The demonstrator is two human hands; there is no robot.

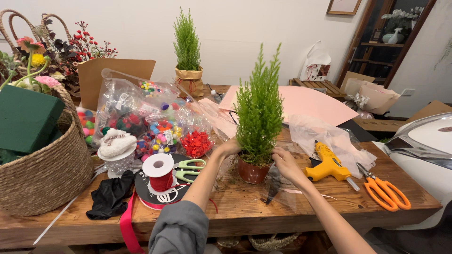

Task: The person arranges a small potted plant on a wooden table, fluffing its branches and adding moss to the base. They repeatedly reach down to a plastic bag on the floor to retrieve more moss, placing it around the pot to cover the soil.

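A small potted tree (pixel 258 117) is set near the middle of the table (pixel 245 207), flanked by the left hand (pixel 227 147) and the right hand (pixel 284 161). Scissors (pixel 187 170) and a ribbon spool (pixel 159 171) are placed to its left, with a woven basket (pixel 44 174) further left. A glue gun (pixel 327 164) and shears (pixel 383 190) lie to the right. Behind, a second tree (pixel 187 47) stands, seemingly in a paper wrap.

Left hand (pixel 228 148) fingers: hidden behind the small conifer (pixel 258 110).
Pot (pixel 252 171) rim: partly covered by foliage and the right hand (pixel 284 162).
Woven basket (pixel 44 174): cut off by the left edge.
Pink ribbon (pixel 126 229): cut off at the bottom edge.
Pompom bags (pixel 155 124): contents too small to be told apart.
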